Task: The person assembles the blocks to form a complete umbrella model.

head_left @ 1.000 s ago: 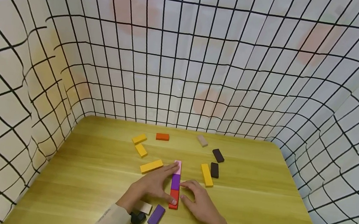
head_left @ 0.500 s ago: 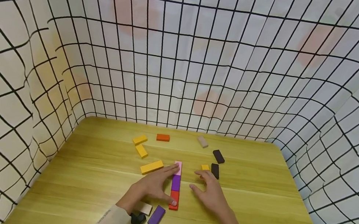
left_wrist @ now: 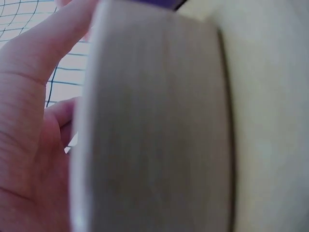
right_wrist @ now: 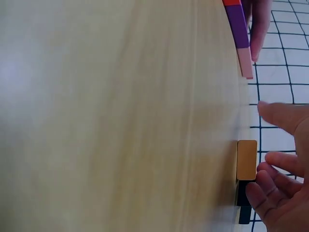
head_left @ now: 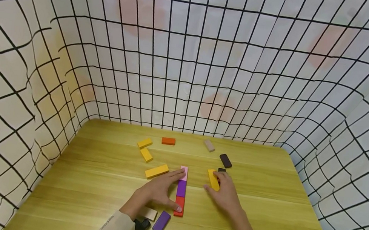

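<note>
Three blocks lie end to end in a straight row: pink (head_left: 183, 174), purple (head_left: 181, 188) and red (head_left: 179, 202). My left hand (head_left: 159, 189) spans this row, fingertips resting on the pink block and thumb on the red one. To the right, my right hand (head_left: 227, 195) is over a yellow block (head_left: 212, 178), thumb on its near left side and fingers by its far right side. In the right wrist view, the thumb is apart from that yellow block (right_wrist: 247, 160). A black block (head_left: 221, 169) beside it is partly hidden by the fingers.
A pale wooden block (head_left: 149, 213) and a loose purple block (head_left: 161, 222) lie near my left wrist. Several yellow blocks (head_left: 156, 171) lie left, with an orange block (head_left: 168, 141), a beige block (head_left: 209, 145) and another black block (head_left: 225, 160) farther back. Black-wire mesh (head_left: 187, 92) surrounds the wooden table.
My right hand has moved away from the row, rightward and forward, to the yellow block beside the black one. The left hand has stayed on the row.
</note>
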{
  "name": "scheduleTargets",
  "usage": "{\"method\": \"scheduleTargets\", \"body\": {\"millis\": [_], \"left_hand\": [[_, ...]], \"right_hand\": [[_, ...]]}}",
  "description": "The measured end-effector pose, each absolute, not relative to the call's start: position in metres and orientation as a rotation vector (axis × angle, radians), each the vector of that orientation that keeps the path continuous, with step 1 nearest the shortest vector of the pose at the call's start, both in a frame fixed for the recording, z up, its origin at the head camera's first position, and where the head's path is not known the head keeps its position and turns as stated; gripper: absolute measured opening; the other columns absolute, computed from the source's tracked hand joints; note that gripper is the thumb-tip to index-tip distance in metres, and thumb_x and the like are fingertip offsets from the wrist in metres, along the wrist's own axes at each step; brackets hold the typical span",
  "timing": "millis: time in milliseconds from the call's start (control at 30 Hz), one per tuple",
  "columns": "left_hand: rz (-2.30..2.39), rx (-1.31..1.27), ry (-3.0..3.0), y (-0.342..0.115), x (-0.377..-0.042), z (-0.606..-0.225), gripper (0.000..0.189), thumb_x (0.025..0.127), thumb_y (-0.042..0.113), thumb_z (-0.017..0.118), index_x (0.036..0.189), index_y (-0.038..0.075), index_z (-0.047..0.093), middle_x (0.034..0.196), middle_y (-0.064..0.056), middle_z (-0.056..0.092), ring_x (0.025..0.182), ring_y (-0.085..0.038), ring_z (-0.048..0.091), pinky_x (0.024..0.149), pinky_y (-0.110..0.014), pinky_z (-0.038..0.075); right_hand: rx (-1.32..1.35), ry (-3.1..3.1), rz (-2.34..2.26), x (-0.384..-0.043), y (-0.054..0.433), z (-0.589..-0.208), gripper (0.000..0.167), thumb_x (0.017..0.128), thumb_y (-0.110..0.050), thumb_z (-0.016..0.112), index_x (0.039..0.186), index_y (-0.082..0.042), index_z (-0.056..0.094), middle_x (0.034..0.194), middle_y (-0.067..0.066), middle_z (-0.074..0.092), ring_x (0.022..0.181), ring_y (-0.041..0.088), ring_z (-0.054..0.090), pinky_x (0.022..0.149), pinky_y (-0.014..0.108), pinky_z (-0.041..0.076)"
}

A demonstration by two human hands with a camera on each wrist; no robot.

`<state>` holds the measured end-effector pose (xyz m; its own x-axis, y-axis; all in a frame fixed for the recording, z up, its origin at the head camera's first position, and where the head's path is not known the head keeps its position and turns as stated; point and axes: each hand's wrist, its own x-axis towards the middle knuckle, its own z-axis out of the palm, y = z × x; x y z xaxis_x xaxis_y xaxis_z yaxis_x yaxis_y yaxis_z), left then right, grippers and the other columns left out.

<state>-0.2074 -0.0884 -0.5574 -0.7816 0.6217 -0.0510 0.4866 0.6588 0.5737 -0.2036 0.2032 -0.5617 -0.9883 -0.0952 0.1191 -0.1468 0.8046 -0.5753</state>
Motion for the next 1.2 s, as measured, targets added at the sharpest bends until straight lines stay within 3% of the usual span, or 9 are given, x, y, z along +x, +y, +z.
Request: {"method": "scheduleTargets", "body": {"millis": [133,367,700,967,1200], "left_hand": [[0.797,0.911,2.650,-0.089,-0.207,-0.557,0.124,0.068,0.073,0.083,0.166,0.022,0.025,0.173,0.004,0.021,0.156,-0.028,0.031,0.123,-0.053,0.035],[0.782,0.912,2.649,-0.088,-0.206,-0.558,0.123,0.070,0.073,0.082,0.166,0.023,0.024,0.173,0.006,0.020,0.157,-0.026,0.029,0.124,-0.052,0.033],[0.778,0.878,2.642,-0.088,-0.206,-0.558,0.124,0.069,0.076,0.080,0.166,0.027,0.022,0.173,0.010,0.018,0.157,-0.024,0.028,0.125,-0.052,0.032],[0.797,0.876,2.641,-0.087,-0.205,-0.557,0.124,0.069,0.076,0.080,0.166,0.025,0.024,0.172,0.010,0.019,0.158,-0.023,0.027,0.125,-0.050,0.031],[0.805,0.875,2.656,-0.086,-0.203,-0.560,0.122,0.069,0.076,0.080,0.165,0.027,0.025,0.172,0.011,0.020,0.158,-0.020,0.025,0.126,-0.048,0.031]], "right_hand": [[0.227,-2.901,0.898,-0.207,0.204,-0.561,0.061,0.089,-0.030,0.081,0.139,-0.001,0.060,0.137,0.021,0.058,0.125,0.038,0.058,0.106,0.055,0.051],[0.287,-2.870,0.910,-0.209,0.201,-0.558,0.054,0.086,-0.015,0.083,0.133,0.002,0.063,0.121,0.017,0.063,0.103,0.028,0.064,0.090,0.046,0.057],[0.250,-2.912,0.889,-0.212,0.193,-0.558,0.054,0.091,-0.024,0.080,0.135,0.003,0.062,0.124,0.018,0.066,0.111,0.031,0.066,0.096,0.048,0.057],[0.290,-2.943,0.820,-0.219,0.185,-0.557,0.052,0.091,-0.025,0.079,0.133,0.003,0.064,0.132,0.022,0.066,0.129,0.044,0.058,0.111,0.058,0.046],[0.296,-2.932,0.847,-0.227,0.178,-0.557,0.045,0.092,-0.021,0.078,0.129,0.002,0.066,0.120,0.017,0.068,0.107,0.030,0.064,0.094,0.047,0.056]]}}
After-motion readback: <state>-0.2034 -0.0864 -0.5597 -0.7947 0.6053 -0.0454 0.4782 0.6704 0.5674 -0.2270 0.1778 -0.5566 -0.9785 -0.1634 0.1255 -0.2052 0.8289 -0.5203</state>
